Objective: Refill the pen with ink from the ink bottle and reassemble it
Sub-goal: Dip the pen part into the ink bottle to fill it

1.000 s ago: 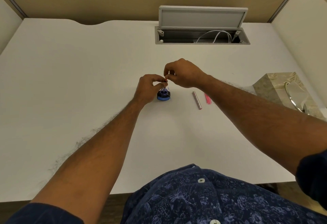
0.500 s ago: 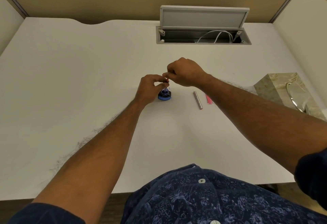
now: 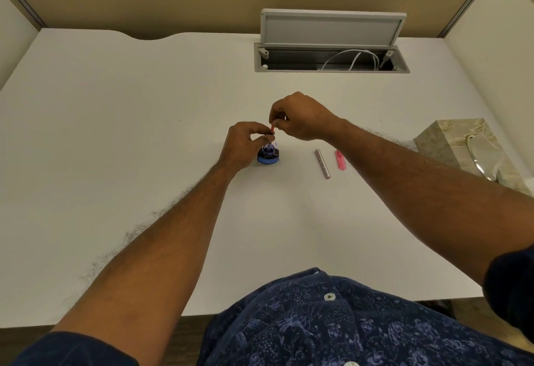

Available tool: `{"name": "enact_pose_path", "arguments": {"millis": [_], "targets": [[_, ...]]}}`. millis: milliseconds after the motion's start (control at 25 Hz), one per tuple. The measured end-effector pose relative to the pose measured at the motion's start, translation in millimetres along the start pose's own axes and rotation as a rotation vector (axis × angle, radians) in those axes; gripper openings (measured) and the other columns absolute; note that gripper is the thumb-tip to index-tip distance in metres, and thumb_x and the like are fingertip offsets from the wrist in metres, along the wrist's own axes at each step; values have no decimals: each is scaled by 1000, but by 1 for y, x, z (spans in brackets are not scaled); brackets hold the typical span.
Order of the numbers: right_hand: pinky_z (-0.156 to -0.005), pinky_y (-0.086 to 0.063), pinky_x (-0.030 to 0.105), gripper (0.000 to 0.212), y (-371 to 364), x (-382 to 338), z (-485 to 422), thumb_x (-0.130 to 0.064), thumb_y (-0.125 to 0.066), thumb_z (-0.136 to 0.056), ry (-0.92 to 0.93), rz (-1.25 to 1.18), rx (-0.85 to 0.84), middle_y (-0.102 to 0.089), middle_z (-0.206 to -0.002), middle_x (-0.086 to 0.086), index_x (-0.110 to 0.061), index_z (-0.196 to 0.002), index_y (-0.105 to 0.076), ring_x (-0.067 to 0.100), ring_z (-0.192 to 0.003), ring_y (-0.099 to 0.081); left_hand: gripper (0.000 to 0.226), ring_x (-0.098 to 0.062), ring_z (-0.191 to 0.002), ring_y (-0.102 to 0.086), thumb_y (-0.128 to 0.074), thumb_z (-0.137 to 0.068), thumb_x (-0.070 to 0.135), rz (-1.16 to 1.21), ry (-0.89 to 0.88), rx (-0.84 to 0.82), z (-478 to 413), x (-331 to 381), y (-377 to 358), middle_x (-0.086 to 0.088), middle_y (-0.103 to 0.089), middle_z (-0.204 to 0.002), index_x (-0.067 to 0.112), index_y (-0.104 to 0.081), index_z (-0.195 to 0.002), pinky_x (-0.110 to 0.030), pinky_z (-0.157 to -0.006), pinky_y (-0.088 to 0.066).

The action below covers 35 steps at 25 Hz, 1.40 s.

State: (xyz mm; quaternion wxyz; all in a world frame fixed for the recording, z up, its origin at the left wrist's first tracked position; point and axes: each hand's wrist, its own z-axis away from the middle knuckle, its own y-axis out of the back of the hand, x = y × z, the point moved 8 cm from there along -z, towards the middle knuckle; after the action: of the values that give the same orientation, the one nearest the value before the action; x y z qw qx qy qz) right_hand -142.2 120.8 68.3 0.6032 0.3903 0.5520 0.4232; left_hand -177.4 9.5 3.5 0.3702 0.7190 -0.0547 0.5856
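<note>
A small ink bottle (image 3: 269, 157) with blue ink stands mid-table. The thin red pen filler (image 3: 272, 130) stands upright over its mouth, its lower end at the bottle's opening. My left hand (image 3: 244, 146) pinches the filler's lower part just above the bottle. My right hand (image 3: 300, 118) pinches its top end. A silver pen barrel (image 3: 322, 163) and a pink pen part (image 3: 340, 159) lie on the table to the right of the bottle.
The white table (image 3: 144, 134) carries a marbled tissue box (image 3: 459, 146) at the right edge. An open grey cable hatch (image 3: 332, 44) with white cables sits at the back. My forearms reach in from the near edge.
Both hands stay over the bottle. My right hand has lifted slightly, and more of the red filler shows between the two hands.
</note>
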Motion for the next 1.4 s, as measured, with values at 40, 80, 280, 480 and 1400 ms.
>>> {"name": "enact_pose_path", "arguments": {"millis": [40, 80, 280, 480, 1400], "targets": [[-73, -44, 26, 19, 0, 0, 0, -17, -57, -95, 0, 14, 5, -72, -103, 8, -9, -107, -69, 17, -85, -61, 15, -14, -99, -66, -71, -84, 19, 6, 0, 2, 0, 0, 0, 0, -75, -100, 13, -76, -96, -35, -91, -51], [-73, -44, 26, 19, 0, 0, 0, -20, -57, -95, 0, 29, 14, -72, -102, 8, -9, -106, -69, 16, -83, -61, 14, -14, -99, -66, -71, -84, 19, 14, 0, 3, 1, 0, 1, 0, -75, -99, 13, -76, -95, -37, -90, -51], [-66, -43, 29, 25, -2, 1, -1, -31, -55, -96, -16, 97, 33, -70, -88, 8, -9, -99, -68, 18, -74, -59, 12, -13, -97, -66, -72, -83, 18, 18, 0, 4, 2, 0, -1, 0, -75, -97, 15, -77, -93, -39, -90, -51], [-61, -37, 28, 29, -3, 1, 0, -33, -51, -97, -15, 138, 38, -67, -78, 8, -9, -91, -67, 17, -66, -55, 11, -12, -96, -66, -72, -82, 19, 21, 3, 4, 3, 0, -1, 4, -75, -94, 16, -77, -92, -38, -89, -51], [-74, -51, 30, 21, -5, 1, -1, -22, -54, -96, 13, 28, 40, -72, -99, 8, -9, -106, -68, 20, -84, -65, 14, -11, -98, -66, -70, -84, 18, 19, -12, 7, 1, 2, 2, 1, -75, -99, 13, -76, -96, -26, -88, -48]]}}
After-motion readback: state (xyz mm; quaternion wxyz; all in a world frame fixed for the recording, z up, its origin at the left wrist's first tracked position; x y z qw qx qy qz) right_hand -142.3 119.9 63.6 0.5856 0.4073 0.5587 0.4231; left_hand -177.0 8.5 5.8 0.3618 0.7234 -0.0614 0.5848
